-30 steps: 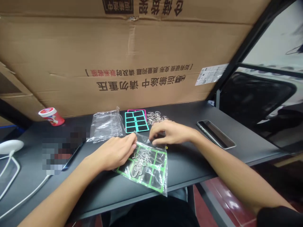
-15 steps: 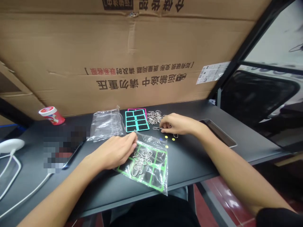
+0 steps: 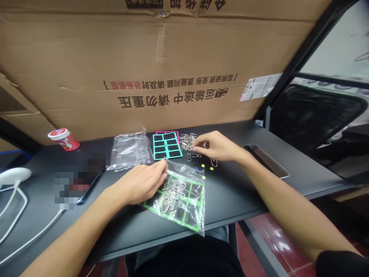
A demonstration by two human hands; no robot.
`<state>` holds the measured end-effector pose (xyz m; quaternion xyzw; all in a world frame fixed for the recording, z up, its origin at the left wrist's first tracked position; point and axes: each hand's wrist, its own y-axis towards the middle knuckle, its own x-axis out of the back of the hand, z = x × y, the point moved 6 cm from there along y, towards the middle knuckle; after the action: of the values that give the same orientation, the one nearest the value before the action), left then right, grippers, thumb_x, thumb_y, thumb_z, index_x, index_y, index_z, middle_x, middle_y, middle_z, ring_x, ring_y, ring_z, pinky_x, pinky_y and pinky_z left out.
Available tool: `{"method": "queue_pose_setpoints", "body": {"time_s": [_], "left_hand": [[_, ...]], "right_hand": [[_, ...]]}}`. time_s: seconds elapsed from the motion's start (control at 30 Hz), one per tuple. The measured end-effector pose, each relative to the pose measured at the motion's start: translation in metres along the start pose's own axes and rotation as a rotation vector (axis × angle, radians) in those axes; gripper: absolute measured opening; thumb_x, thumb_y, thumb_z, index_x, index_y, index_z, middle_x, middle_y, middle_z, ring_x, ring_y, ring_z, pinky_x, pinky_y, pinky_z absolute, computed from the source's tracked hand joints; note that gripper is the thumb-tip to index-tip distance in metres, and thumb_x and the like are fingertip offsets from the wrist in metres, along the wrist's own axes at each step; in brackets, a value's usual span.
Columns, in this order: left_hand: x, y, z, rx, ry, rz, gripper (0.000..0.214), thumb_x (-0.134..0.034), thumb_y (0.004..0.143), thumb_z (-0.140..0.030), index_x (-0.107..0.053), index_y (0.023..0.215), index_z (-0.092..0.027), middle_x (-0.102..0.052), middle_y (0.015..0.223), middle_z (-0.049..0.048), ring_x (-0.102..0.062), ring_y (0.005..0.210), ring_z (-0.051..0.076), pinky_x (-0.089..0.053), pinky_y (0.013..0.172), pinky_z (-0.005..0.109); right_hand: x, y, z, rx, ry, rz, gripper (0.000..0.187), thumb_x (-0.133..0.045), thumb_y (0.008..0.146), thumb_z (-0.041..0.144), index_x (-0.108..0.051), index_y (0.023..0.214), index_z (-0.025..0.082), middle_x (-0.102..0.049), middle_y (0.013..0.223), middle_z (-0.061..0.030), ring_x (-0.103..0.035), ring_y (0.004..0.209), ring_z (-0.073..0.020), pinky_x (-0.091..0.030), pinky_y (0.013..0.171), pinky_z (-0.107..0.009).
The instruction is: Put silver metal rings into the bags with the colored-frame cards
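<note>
**Wire clips (image 3: 187, 141) heaped on table (image 3: 230, 184) beside right hand (image 3: 216, 147)**

The heap of clips is seen at the far side of the table, just right of a teal grid card (image 3: 167, 149), with a pink-edged card (image 3: 167, 132) showing behind it. The right hand is held at the heap's near right edge, drawn farther from the bag than in the earlier frame. Its fingers (image 3: 197, 145) are curled narrowly against the heap; whether a clip is pinched cannot be told. Three loose clips (image 3: 213, 162) are now seen spread apart from the heap, near yellow dots (image 3: 203, 166). The left hand (image 3: 141, 182) is rested, almost unmoved, at the upper edge of a clear plastic bag (image 3: 184, 207), in which more clips lie over a green grid card (image 3: 190, 215). Its grip cannot be told. A second clear bag (image 3: 129, 151) is laid just beside it.
</note>
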<state>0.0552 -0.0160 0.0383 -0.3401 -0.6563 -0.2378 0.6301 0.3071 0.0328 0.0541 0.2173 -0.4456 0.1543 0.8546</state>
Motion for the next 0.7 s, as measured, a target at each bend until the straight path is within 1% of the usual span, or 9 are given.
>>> {"method": "queue_pose_setpoints", "body": {"time_s": [0.07, 0.17, 0.2, 0.23, 0.27, 0.33, 0.4, 0.57, 0.7], "left_hand": [[-0.001, 0.0, 0.001, 0.003, -0.003, 0.0, 0.031, -0.023, 0.118, -0.041, -0.048, 0.12, -0.023, -0.073, 0.095, 0.0044, -0.07, 0.075, 0.027, -0.042, 0.069, 0.038], [-0.002, 0.0, 0.001, 0.002, -0.007, -0.004, 0.03, -0.024, 0.118, -0.04, -0.048, 0.121, -0.023, -0.074, 0.099, 0.0043, -0.07, 0.076, 0.027, -0.041, 0.069, 0.038], [-0.002, 0.0, 0.002, 0.001, -0.007, -0.007, 0.03, -0.024, 0.118, -0.04, -0.048, 0.122, -0.023, -0.074, 0.099, 0.0044, -0.071, 0.077, 0.027, -0.041, 0.07, 0.038], [-0.001, 0.0, 0.002, 0.001, -0.008, -0.009, 0.03, -0.024, 0.118, -0.04, -0.048, 0.121, -0.023, -0.074, 0.1, 0.0045, -0.071, 0.077, 0.027, -0.041, 0.07, 0.038], [-0.001, -0.001, 0.002, 0.001, -0.009, -0.01, 0.031, -0.024, 0.118, -0.041, -0.048, 0.121, -0.023, -0.074, 0.099, 0.0045, -0.071, 0.077, 0.027, -0.041, 0.07, 0.038], [-0.001, -0.001, 0.001, 0.001, -0.013, -0.008, 0.031, -0.023, 0.118, -0.041, -0.048, 0.121, -0.023, -0.074, 0.098, 0.0043, -0.07, 0.076, 0.026, -0.04, 0.069, 0.038], [-0.001, -0.001, 0.001, -0.002, -0.017, -0.003, 0.031, -0.023, 0.118, -0.04, -0.048, 0.12, -0.023, -0.073, 0.098, 0.0042, -0.069, 0.075, 0.026, -0.04, 0.068, 0.038], [-0.001, 0.001, 0.002, -0.004, -0.021, -0.011, 0.031, -0.024, 0.118, -0.041, -0.048, 0.121, -0.023, -0.073, 0.099, 0.0047, -0.07, 0.076, 0.026, -0.04, 0.069, 0.037], [-0.002, 0.001, 0.003, 0.002, -0.034, -0.009, 0.031, -0.024, 0.118, -0.041, -0.049, 0.122, -0.023, -0.074, 0.099, 0.0051, -0.071, 0.077, 0.026, -0.042, 0.07, 0.037]], "right_hand": [[-0.01, -0.001, 0.013, 0.046, 0.149, 0.056, 0.024, -0.07, 0.101, 0.038, -0.084, 0.097, 0.019, -0.083, 0.092, -0.0039, -0.071, 0.079, -0.0178, -0.05, 0.076, -0.031], [-0.03, -0.006, 0.035, 0.228, 0.296, 0.325, 0.028, -0.077, 0.099, 0.045, -0.086, 0.111, 0.022, -0.084, 0.106, -0.0057, -0.073, 0.09, -0.0193, -0.053, 0.078, -0.03], [-0.033, -0.008, 0.038, 0.278, 0.308, 0.375, 0.029, -0.077, 0.099, 0.046, -0.086, 0.113, 0.023, -0.084, 0.11, -0.0063, -0.073, 0.095, -0.0201, -0.054, 0.081, -0.031], [-0.032, -0.007, 0.037, 0.301, 0.298, 0.369, 0.028, -0.076, 0.1, 0.045, -0.086, 0.114, 0.023, -0.084, 0.112, -0.0068, -0.074, 0.099, -0.021, -0.054, 0.085, -0.032], [-0.028, -0.006, 0.032, 0.298, 0.262, 0.315, 0.026, -0.074, 0.102, 0.043, -0.085, 0.115, 0.023, -0.083, 0.114, -0.0073, -0.074, 0.102, -0.0219, -0.055, 0.089, -0.034], [-0.017, -0.002, 0.016, 0.241, 0.127, 0.163, 0.023, -0.069, 0.104, 0.035, -0.084, 0.115, 0.022, -0.082, 0.116, -0.0086, -0.074, 0.107, -0.0243, -0.055, 0.096, -0.038], [-0.013, 0.0, 0.001, 0.195, -0.015, 0.116, 0.024, -0.069, 0.103, 0.03, -0.083, 0.12, 0.022, -0.081, 0.121, -0.0102, -0.074, 0.111, -0.0269, -0.055, 0.1, -0.041], [-0.029, 0.001, -0.011, 0.223, -0.157, 0.238, 0.03, -0.067, 0.104, 0.029, -0.079, 0.131, 0.022, -0.076, 0.132, -0.0118, -0.072, 0.118, -0.028, -0.054, 0.105, -0.041], [-0.037, 0.003, -0.013, 0.223, -0.19, 0.266, 0.025, -0.064, 0.106, 0.027, -0.079, 0.125, 0.021, -0.077, 0.124, -0.0106, -0.073, 0.107, -0.0249, -0.054, 0.097, -0.037]]}}
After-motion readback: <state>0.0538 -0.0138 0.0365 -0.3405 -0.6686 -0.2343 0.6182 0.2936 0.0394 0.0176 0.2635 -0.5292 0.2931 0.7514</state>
